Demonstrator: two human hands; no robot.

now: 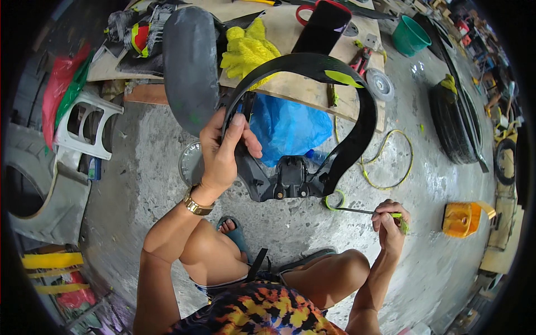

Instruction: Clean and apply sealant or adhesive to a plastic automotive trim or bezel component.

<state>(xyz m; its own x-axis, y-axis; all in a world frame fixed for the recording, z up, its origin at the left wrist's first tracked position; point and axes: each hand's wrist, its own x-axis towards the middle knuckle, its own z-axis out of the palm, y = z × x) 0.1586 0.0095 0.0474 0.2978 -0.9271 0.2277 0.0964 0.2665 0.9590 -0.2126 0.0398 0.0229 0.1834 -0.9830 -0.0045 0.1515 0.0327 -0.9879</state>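
Note:
My left hand (pixel 223 151) grips the left side of a black, arch-shaped plastic part (pixel 365 120), fingers wrapped round its rim. The part is held up above the floor, its curve toward the table and a bracket-like block at its near end. A yellow-green patch marks the inside of its upper right curve. Lower and to the right, my right hand (pixel 391 223) is closed on a thin dark rod (pixel 357 210). A yellow-green loop shows at the rod's far tip, and more yellow-green sticks out by my fingers. I cannot make out the rod's exact kind.
Ahead stands a wooden table (pixel 312 92) bearing yellow gloves (pixel 248 47), a phone (pixel 322 28) and red-handled pliers (pixel 363 58). A dark grey padded piece (pixel 191 67) leans at its left. A blue plastic bag (pixel 290 128) lies beneath. Right are a green bucket (pixel 411 36), tyre (pixel 455 123) and orange container (pixel 462 219).

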